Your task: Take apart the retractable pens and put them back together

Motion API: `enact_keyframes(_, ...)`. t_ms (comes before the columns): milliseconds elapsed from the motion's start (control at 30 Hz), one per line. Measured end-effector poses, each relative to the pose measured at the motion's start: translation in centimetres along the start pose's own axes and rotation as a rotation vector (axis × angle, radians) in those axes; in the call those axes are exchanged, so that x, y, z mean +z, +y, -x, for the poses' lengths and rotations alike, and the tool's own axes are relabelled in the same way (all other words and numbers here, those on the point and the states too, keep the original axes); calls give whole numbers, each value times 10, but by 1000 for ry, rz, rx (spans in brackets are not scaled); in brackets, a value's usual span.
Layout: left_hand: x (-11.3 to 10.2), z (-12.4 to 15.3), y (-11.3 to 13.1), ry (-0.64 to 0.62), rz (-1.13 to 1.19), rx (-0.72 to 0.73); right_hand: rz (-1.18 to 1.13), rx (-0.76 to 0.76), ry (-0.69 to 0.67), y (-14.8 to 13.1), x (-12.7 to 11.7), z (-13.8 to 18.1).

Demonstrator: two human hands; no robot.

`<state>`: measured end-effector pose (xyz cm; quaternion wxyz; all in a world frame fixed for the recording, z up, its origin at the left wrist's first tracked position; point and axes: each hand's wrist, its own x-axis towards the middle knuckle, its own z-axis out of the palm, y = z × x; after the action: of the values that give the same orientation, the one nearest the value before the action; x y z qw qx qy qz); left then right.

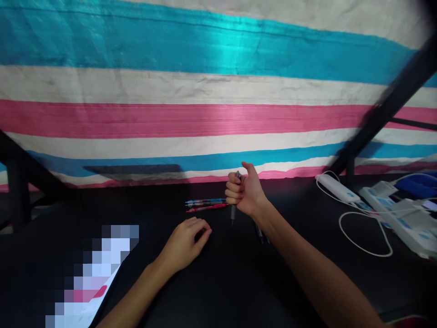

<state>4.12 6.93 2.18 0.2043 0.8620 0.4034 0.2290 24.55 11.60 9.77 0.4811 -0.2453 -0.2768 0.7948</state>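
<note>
My right hand (246, 189) is raised over the desk with its fingers wrapped round a pen (233, 212), thumb lifted away. The pen has a grey grip and stands nearly upright, tip down. My left hand (189, 243) lies on the desk, fingers curled and the thumb tip meeting the index finger; nothing shows between them. Just beyond it are blue-and-dark pens (205, 202) side by side and a red pen (206, 208), their right ends close to or behind my right hand. Below my right wrist lie dark pens (261, 234), partly hidden by the forearm.
Across the black desk (218, 287), a striped sheet (205, 120) hangs behind. At right are a white power strip (392, 209), a white box-shaped device (337, 187) and looped white cables (367, 253). A lit, partly pixelated screen (102, 282) is at left. Dark frame bars (382, 114) slope at the sides.
</note>
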Motion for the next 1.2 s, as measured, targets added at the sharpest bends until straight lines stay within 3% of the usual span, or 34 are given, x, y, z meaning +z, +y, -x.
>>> enact_keyframes(1200,1,1,-2,-35,-36,28,56,-63,123,2,-2,-1)
